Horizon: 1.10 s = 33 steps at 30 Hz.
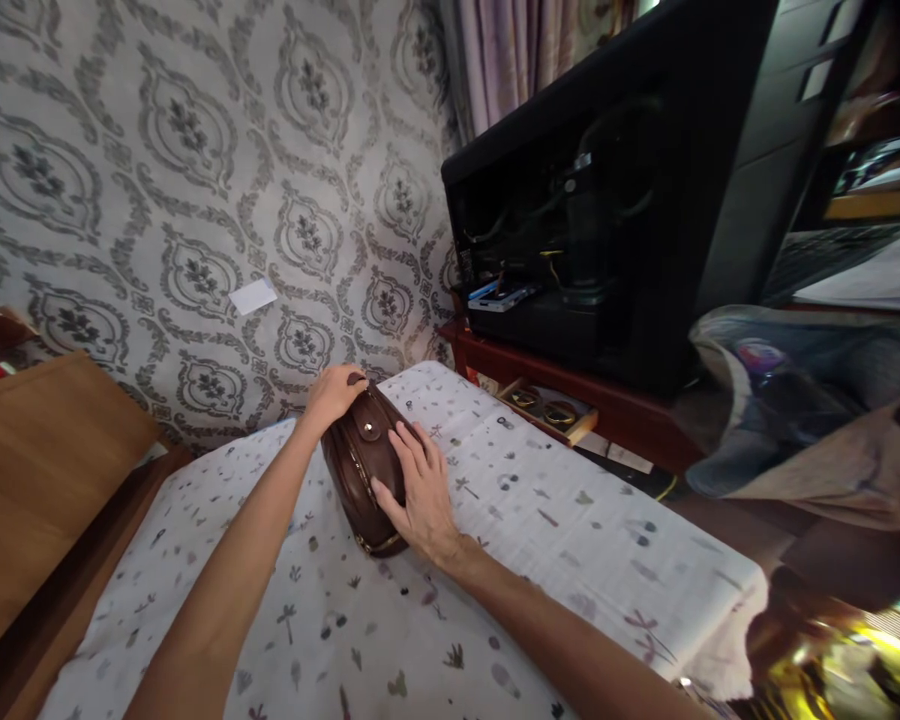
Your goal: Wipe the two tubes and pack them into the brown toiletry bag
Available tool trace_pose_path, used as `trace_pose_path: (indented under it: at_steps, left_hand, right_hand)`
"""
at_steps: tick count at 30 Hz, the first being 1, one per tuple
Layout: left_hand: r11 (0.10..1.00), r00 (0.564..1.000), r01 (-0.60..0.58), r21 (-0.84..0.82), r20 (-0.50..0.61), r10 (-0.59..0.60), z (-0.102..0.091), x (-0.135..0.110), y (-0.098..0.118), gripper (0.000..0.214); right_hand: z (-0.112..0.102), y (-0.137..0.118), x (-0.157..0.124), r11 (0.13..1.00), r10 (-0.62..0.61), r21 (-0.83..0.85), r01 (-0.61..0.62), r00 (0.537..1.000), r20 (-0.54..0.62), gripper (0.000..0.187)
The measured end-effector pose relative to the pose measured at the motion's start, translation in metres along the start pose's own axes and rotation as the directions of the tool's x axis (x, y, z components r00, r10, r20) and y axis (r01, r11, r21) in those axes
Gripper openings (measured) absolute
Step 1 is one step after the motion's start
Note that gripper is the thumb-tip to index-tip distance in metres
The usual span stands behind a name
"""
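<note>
A brown leather bag (pixel 356 480) with metal zippers and a round stud sits on a white, printed sheet (pixel 495 590). My left hand (pixel 334 398) grips its far end, with the thumb and fingers closed near the top zipper. What the fingertips do on the far side is hidden. Across the bag's right side lies my right hand (pixel 424 490), fingers outstretched and apart, the thumb close to the near zipper line.
On the right stands a black computer case (pixel 607 230) on a reddish wooden desk. Below is a small open drawer (pixel 562 415) with round items. Clothing (pixel 810 400) hangs at right. A wooden board (pixel 52 460) borders the left, and a patterned wall is behind.
</note>
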<state>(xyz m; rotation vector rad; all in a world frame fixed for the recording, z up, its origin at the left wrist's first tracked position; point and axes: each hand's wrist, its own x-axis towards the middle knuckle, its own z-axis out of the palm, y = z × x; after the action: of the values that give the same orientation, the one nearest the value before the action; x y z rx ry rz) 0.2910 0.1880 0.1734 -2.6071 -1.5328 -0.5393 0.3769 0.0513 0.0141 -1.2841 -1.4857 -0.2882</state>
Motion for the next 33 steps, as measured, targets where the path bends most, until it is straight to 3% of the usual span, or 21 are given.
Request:
trace_pose_path:
  at_steps: [4,8,15,17,20,23,26,33]
  left_hand:
    - [1.0,0.999,0.029,-0.01,-0.038,-0.029,0.008,0.006,0.003,0.025]
    - [1.0,0.999,0.006,-0.023,-0.053,-0.007,0.008,-0.004,0.008,0.025]
    - [0.953,0.978,-0.208,-0.218,-0.02,0.209,0.002,-0.028,0.003,0.024]
    - [0.95,0.98,-0.199,-0.242,-0.044,0.194,-0.001,-0.03,-0.005,0.022]
    - [0.983,0.992,-0.11,-0.15,-0.073,0.1,-0.008,-0.029,-0.024,0.027]
    - [0.997,0.999,-0.028,-0.068,-0.042,0.026,-0.011,-0.028,-0.045,0.018]
    - [0.996,0.999,-0.007,-0.088,-0.032,0.004,-0.007,-0.029,-0.061,0.02]
    - [0.987,0.995,0.026,-0.159,-0.09,-0.041,0.01,-0.028,-0.071,0.025]
  right_hand:
    - [-0.001,0.0,0.001,1.0,-0.003,-0.014,0.003,1.0,0.004,0.059]
    - [0.0,0.001,0.002,1.0,-0.017,-0.02,0.017,1.0,-0.01,0.058]
    - [0.001,0.001,0.001,0.999,0.037,0.0,-0.037,0.999,0.032,0.06]
    - [0.001,0.001,0.0,0.998,0.058,0.016,-0.059,0.998,0.035,0.062]
    - [0.0,0.002,-0.002,0.993,0.105,0.043,-0.107,0.994,0.034,0.066]
    - [-0.001,0.003,-0.003,0.989,0.128,0.072,-0.13,0.991,0.037,0.069]
    - [0.0,0.002,-0.003,0.987,0.133,0.089,-0.137,0.99,0.047,0.069]
    - [0.003,0.003,-0.003,0.982,0.151,0.106,-0.159,0.986,0.077,0.067]
